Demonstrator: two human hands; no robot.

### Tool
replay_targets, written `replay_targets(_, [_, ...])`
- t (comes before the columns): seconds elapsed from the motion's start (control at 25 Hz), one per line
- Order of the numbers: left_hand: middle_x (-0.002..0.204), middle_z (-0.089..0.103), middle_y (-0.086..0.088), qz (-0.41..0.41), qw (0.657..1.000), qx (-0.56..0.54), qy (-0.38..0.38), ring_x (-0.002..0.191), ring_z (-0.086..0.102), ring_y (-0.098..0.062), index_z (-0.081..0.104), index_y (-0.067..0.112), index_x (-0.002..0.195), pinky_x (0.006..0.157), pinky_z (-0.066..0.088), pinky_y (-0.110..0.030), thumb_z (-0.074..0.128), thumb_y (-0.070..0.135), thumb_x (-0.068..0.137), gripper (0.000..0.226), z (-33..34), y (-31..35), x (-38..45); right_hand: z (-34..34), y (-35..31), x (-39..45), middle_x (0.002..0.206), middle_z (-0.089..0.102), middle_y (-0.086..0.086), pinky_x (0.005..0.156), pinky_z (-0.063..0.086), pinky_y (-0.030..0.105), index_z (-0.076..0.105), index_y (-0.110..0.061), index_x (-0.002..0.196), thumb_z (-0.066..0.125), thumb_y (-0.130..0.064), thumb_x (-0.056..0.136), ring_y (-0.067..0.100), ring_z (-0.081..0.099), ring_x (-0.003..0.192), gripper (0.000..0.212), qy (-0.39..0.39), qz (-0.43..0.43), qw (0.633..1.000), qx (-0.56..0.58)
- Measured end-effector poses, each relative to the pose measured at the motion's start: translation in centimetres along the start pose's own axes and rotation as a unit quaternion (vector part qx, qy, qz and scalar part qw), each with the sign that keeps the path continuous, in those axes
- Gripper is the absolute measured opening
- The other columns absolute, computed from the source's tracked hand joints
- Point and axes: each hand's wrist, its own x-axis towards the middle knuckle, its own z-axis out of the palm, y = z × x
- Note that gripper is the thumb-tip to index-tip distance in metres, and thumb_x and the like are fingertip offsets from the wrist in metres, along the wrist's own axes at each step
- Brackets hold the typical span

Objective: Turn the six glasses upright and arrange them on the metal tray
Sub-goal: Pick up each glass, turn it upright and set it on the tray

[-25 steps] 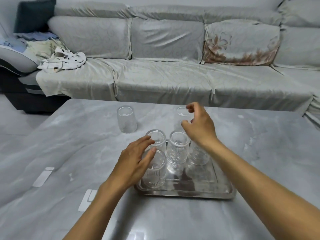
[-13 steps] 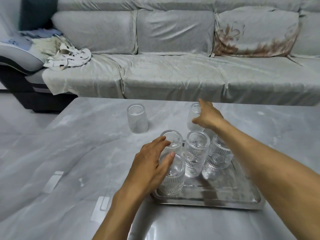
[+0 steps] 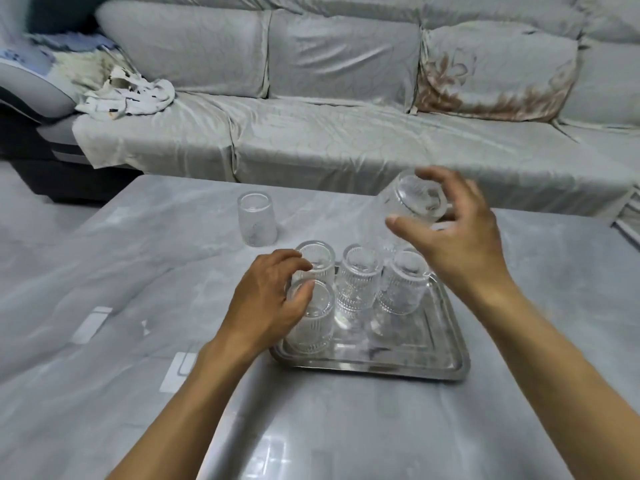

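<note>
Right hand grips a tilted glass above the tray; left hand loosely cups the tray's near-left glass.

Home living room, long grey covered sofa with cushions behind a marble-look coffee table, crumpled cloth on the sofa's left end, floral cushion toward its right

Grey marbled table in foreground; long grey-covered sofa behind it; floral-stained cushion at right; crumpled white cloth at left.
</note>
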Motion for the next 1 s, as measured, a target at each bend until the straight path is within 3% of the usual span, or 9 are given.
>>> replay_targets(0.16, [0.113, 0.069, 0.002, 0.029, 0.999, 0.010, -0.028, 0.108, 0.058, -0.018, 0.075, 0.018, 0.095, 0.089, 0.036, -0.020, 0.073, 0.018, 0.078, 0.017, 0.1, 0.8, -1.4, 0.0, 0.2, -7.7, 0.115, 0.054, -0.012, 0.084, 0.052, 0.026, 0.061, -0.042, 0.122, 0.079, -0.051, 0.066, 0.004, 0.059, 0.099, 0.060, -0.087, 0.035, 0.996, -0.007])
replay_targets(0.28, [0.106, 0.071, 0.005, 0.042, 0.999, 0.012, -0.023, 0.103, 0.060, -0.015, 0.075, 0.019, 0.090, 0.085, 0.037, -0.017, 0.073, 0.017, 0.079, 0.012, 0.4, 1.0, -1.7, 1.9, 1.6, -8.8, 0.115, 0.053, -0.009, 0.079, 0.038, 0.002, 0.061, -0.040, 0.123, 0.081, -0.045, 0.068, -0.003, 0.045, 0.095, 0.058, -0.121, 0.034, 0.991, -0.051])
replay_targets(0.36, [0.103, 0.072, 0.007, 0.043, 0.999, 0.012, -0.019, 0.102, 0.060, -0.014, 0.075, 0.020, 0.089, 0.084, 0.038, -0.018, 0.073, 0.016, 0.078, 0.011, 0.5, 0.9, -1.7, 2.9, 2.4, -9.0, 0.115, 0.052, -0.008, 0.078, 0.030, -0.005, 0.061, -0.036, 0.125, 0.081, -0.042, 0.069, -0.008, 0.035, 0.092, 0.059, -0.121, 0.035, 0.990, -0.068])
replay_targets(0.44, [0.102, 0.072, 0.008, 0.040, 0.999, 0.011, -0.018, 0.101, 0.061, -0.014, 0.075, 0.020, 0.088, 0.083, 0.037, -0.016, 0.074, 0.016, 0.077, 0.011, 0.6, 0.8, -1.5, 3.8, 3.2, -9.5, 0.120, 0.053, -0.008, 0.080, 0.035, 0.004, 0.060, -0.036, 0.126, 0.081, -0.042, 0.069, -0.003, 0.044, 0.098, 0.060, -0.126, 0.045, 0.989, -0.067])
replay_targets(0.52, [0.102, 0.072, 0.009, 0.034, 0.999, 0.001, -0.016, 0.101, 0.060, -0.012, 0.075, 0.020, 0.088, 0.083, 0.033, -0.007, 0.074, 0.016, 0.077, 0.011, 0.7, 0.7, -1.5, 4.7, 3.6, -9.8, 0.123, 0.054, -0.006, 0.088, 0.046, 0.024, 0.060, -0.036, 0.127, 0.080, -0.042, 0.070, 0.010, 0.055, 0.109, 0.061, -0.144, 0.053, 0.986, -0.068])
replay_targets(0.6, [0.102, 0.071, 0.009, 0.032, 0.999, -0.007, -0.013, 0.100, 0.059, -0.012, 0.075, 0.020, 0.088, 0.082, 0.029, 0.000, 0.074, 0.016, 0.077, 0.012, 0.8, 0.5, -1.5, 5.4, 3.7, -10.0, 0.123, 0.055, -0.005, 0.089, 0.050, 0.033, 0.060, -0.034, 0.126, 0.080, -0.043, 0.070, 0.015, 0.059, 0.109, 0.060, -0.154, 0.055, 0.984, -0.065])
replay_targets(0.84, [0.103, 0.071, 0.008, 0.039, 0.999, -0.010, -0.008, 0.101, 0.059, -0.013, 0.075, 0.019, 0.088, 0.081, 0.037, -0.016, 0.073, 0.017, 0.077, 0.011, 0.9, 0.7, -1.3, 6.1, 4.3, -10.5, 0.122, 0.053, -0.007, 0.077, 0.055, 0.037, 0.054, -0.039, 0.125, 0.075, -0.053, 0.070, 0.017, 0.061, 0.104, 0.060, -0.147, 0.029, 0.983, -0.102])
replay_targets(1.0, [0.103, 0.070, 0.008, 0.040, 0.999, -0.014, -0.003, 0.100, 0.059, -0.013, 0.075, 0.018, 0.088, 0.081, 0.037, -0.017, 0.072, 0.017, 0.078, 0.011, 1.0, 0.6, -1.4, 6.1, 4.3, -10.8, 0.123, 0.049, -0.008, 0.072, 0.055, 0.035, 0.047, -0.040, 0.127, 0.072, -0.056, 0.072, 0.019, 0.060, 0.104, 0.063, -0.165, 0.024, 0.977, -0.136])
